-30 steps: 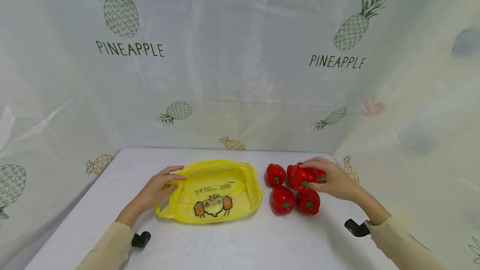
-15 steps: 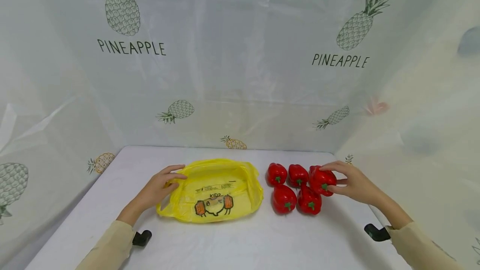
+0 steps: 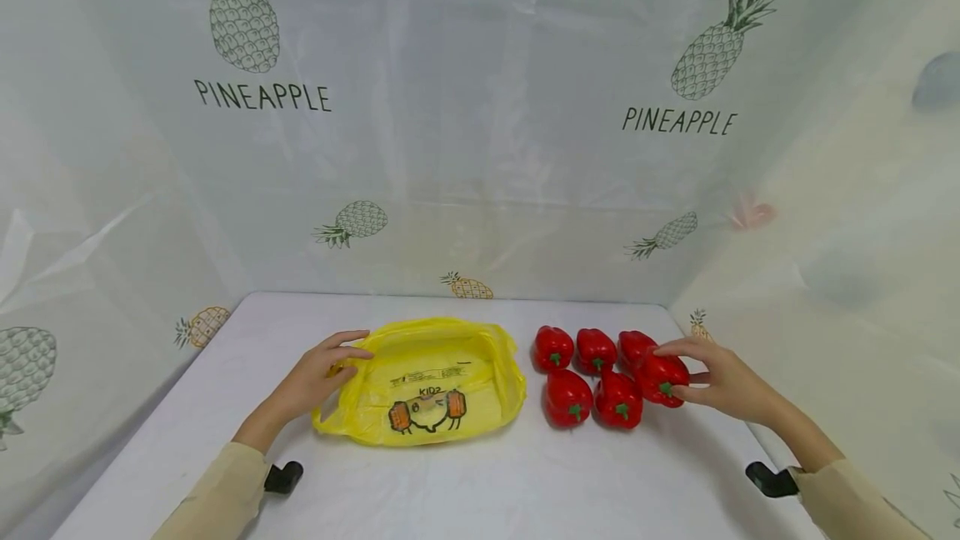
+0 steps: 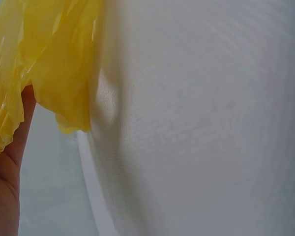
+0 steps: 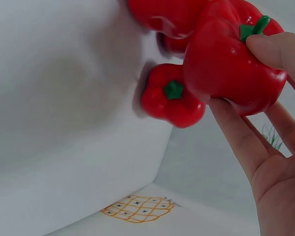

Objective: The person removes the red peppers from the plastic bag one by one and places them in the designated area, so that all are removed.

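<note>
My right hand [image 3: 716, 382] grips a red bell pepper [image 3: 660, 375], thumb by its green stem and fingers round the far side, as the right wrist view shows with the held pepper [image 5: 231, 64] up close. It overlaps another red pepper [image 3: 633, 346] behind it. Several more peppers, one at the front [image 3: 567, 398], sit grouped to its left. On the left, my left hand [image 3: 318, 373] holds the side of a yellow plastic bag [image 3: 442, 432], which lies spread with its mouth open and a cartoon print showing. Folds of the bag [image 4: 59, 64] hide most of those fingers.
All of it lies on a white-covered table [image 3: 480, 490]. Behind and at both sides hangs a pale curtain [image 3: 480, 148] printed with pineapples. The table's right edge runs just beneath my right forearm [image 3: 795, 432].
My right hand has carried the pepper rightward and toward me, from over the group to its right end, uncovering the peppers at the back. The left hand and bag stay put.
</note>
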Demonstrator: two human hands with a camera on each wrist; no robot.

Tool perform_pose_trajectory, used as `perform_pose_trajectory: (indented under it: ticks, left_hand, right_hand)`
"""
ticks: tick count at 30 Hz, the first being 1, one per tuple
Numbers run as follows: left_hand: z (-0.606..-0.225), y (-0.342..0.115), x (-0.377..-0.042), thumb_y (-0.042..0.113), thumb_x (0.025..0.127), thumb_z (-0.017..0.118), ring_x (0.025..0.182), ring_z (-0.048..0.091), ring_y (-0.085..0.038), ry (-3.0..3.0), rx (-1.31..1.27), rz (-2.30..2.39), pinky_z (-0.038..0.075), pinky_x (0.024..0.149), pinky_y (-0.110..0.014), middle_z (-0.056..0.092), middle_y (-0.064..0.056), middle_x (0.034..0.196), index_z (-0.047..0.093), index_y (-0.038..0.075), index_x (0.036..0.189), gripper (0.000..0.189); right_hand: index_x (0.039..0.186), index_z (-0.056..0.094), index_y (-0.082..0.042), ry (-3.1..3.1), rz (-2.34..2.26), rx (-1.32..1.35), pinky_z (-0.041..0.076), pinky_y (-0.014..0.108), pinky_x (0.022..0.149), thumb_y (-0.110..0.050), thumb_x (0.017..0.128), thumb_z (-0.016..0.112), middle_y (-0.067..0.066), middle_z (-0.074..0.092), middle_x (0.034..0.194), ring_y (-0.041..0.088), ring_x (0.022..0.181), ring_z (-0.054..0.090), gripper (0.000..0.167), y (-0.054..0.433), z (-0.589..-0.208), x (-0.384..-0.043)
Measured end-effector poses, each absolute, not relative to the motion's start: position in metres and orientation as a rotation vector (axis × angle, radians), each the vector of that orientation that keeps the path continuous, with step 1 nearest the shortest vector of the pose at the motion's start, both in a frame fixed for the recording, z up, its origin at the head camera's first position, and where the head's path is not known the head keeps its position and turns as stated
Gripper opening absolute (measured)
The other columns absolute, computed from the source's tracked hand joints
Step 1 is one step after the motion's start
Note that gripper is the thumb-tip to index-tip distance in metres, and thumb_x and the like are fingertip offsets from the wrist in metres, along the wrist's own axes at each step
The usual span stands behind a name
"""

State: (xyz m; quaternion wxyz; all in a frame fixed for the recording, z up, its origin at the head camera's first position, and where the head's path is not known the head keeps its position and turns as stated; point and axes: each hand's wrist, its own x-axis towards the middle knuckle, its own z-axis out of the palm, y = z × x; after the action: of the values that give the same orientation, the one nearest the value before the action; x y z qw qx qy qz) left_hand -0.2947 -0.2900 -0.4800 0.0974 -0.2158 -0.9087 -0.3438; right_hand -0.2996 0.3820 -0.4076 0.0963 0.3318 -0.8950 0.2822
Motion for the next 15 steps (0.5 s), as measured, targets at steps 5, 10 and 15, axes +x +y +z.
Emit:
perform_pose_trajectory:
  ticks: [5, 10, 15]
  left_hand:
    - [-0.481, -0.29, -0.295, 0.002, 0.102, 0.07, 0.146, 0.047, -0.04, -2.694, -0.632, -1.014, 0.053, 0.108, -0.057, 0.048, -0.006, 0.163, 0.075, 0.011, 0.13, 0.03]
    - [-0.48, -0.289, -0.295, 0.002, 0.102, 0.07, 0.146, 0.048, -0.04, -2.685, -0.629, -1.011, 0.052, 0.108, -0.059, 0.049, -0.006, 0.162, 0.076, 0.012, 0.13, 0.03]
    - [-0.481, -0.288, -0.294, 0.001, 0.101, 0.07, 0.147, 0.047, -0.041, -2.681, -0.629, -1.015, 0.052, 0.109, -0.059, 0.049, -0.006, 0.162, 0.076, 0.012, 0.13, 0.031]
  right_hand:
    - [0.136, 0.068, -0.012, -2.663, 0.87, 0.967, 0.068, 0.035, 0.071, -0.004, 0.081, 0.092, 0.007, 0.069, 0.128, -0.007, 0.117, 0.055, 0.06, 0.39, -0.414, -0.295]
    - [0.135, 0.068, -0.011, -2.682, 0.88, 0.961, 0.067, 0.034, 0.07, -0.006, 0.081, 0.093, 0.007, 0.069, 0.127, -0.005, 0.117, 0.056, 0.06, 0.397, -0.423, -0.294]
    - [0.135, 0.068, -0.014, -2.717, 0.933, 0.964, 0.068, 0.035, 0.072, -0.007, 0.083, 0.092, 0.008, 0.068, 0.128, -0.004, 0.117, 0.058, 0.058, 0.402, -0.434, -0.296]
